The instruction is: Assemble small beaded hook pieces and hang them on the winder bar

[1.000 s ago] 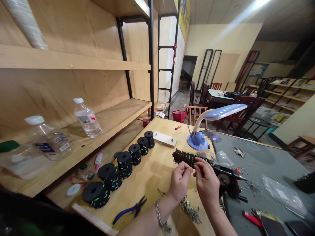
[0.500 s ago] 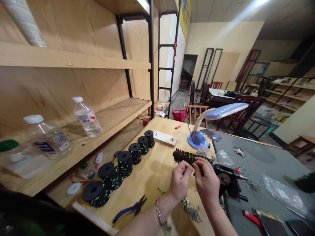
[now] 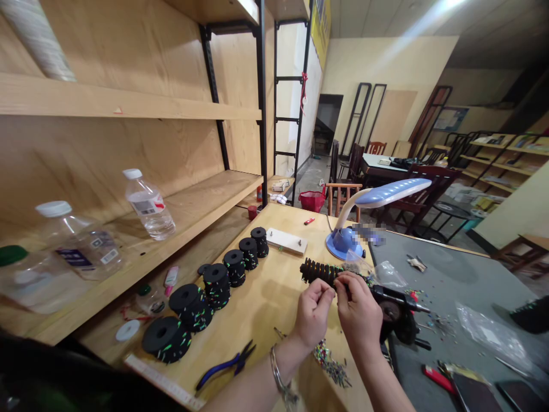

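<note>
Hands [image 3: 314, 312] [image 3: 359, 309] pinched closed, contents indistinct

Head camera: looking out from the wearer's brow, forward and steeply down over the counter [image 3: 274, 309]
Near: forearms rising close at the bottom edge, shelving [image 3: 206, 200] at left
Far: chairs and a doorway [image 3: 329, 123] deep in the room
Shared view: none, just this one

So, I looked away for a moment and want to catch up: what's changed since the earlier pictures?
Nothing has visibly moved, been picked up or let go. The left hand and right hand still pinch close together near the ridged black roll; the pliers and blue lamp stayed put.
</note>
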The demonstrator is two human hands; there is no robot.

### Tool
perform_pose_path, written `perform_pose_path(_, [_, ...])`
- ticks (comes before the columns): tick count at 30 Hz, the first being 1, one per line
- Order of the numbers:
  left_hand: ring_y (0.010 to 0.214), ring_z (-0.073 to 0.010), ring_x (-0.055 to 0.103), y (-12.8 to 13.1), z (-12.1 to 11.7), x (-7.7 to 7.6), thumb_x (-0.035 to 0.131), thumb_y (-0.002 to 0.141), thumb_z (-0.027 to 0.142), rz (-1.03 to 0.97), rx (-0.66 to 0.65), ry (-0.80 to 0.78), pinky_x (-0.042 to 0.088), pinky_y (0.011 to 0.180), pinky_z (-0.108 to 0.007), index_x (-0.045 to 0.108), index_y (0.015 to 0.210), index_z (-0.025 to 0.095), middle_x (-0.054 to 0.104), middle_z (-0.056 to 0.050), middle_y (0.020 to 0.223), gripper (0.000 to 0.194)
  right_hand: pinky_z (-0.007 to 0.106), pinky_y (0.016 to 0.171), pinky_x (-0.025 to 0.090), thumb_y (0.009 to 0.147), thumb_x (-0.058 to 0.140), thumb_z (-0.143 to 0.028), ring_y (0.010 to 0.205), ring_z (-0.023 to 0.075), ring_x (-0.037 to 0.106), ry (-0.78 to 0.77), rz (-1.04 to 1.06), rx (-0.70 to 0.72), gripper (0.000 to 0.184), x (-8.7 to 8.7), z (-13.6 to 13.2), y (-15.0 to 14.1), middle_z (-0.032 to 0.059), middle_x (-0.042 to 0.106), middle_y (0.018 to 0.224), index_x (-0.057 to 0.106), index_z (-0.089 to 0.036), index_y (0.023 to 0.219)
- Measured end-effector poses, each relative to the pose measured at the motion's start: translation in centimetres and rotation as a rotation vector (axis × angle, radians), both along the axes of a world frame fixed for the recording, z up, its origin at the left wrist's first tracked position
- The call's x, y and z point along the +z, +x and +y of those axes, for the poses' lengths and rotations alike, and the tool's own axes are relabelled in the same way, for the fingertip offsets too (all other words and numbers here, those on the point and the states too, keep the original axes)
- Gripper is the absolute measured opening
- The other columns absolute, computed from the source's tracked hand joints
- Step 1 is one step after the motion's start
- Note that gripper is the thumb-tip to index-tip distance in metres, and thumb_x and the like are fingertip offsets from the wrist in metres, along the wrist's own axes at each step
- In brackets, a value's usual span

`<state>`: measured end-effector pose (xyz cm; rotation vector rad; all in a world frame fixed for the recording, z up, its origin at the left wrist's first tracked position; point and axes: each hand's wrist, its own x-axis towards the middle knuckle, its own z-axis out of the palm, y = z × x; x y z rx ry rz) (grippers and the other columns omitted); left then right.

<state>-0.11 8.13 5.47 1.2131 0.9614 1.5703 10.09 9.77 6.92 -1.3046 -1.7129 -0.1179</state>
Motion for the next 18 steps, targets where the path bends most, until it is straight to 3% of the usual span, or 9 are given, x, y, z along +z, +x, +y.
perform_pose_path(8, [0.059,-0.0118,0.041,0.0,0.1,0.0,0.054,0.087,0.037,0.004,0.006,-0.004,0.035,0.057,-0.023,0.053,0.071,0.017,0.044,0.003,0.062,0.026,0.025,0.058,0.05,0.092,0.047,-0.03,0.078,0.0196,0.069,0.028,-0.013,-0.031,0.023,0.0,0.0,-0.3,0.0075,0.072,0.093,0.066,-0.021,0.084])
perform_pose_path(13, [0.06,-0.0124,0.043,0.5,0.1,0.2,0.054,0.087,0.037,-0.027,0.0,0.004,0.037,0.059,-0.023,0.052,0.07,0.018,0.045,0.003,0.061,0.026,0.034,0.075,0.056,0.092,0.049,-0.029,0.085,0.0226,0.069,0.004,0.117,0.117,0.02,-0.5,0.3,0.6,0.0087,0.073,0.094,0.067,-0.021,0.09])
perform_pose_path(18, [0.063,-0.0135,0.046,1.2,0.1,0.0,0.053,0.088,0.037,-0.011,-0.027,0.026,0.038,0.06,-0.024,0.051,0.071,0.018,0.048,0.002,0.064,0.025,0.035,0.074,0.057,0.091,0.049,-0.028,0.082,0.0231,0.07,-0.049,0.247,0.17,0.021,-0.7,0.3,1.3,0.0094,0.074,0.092,0.067,-0.02,0.096])
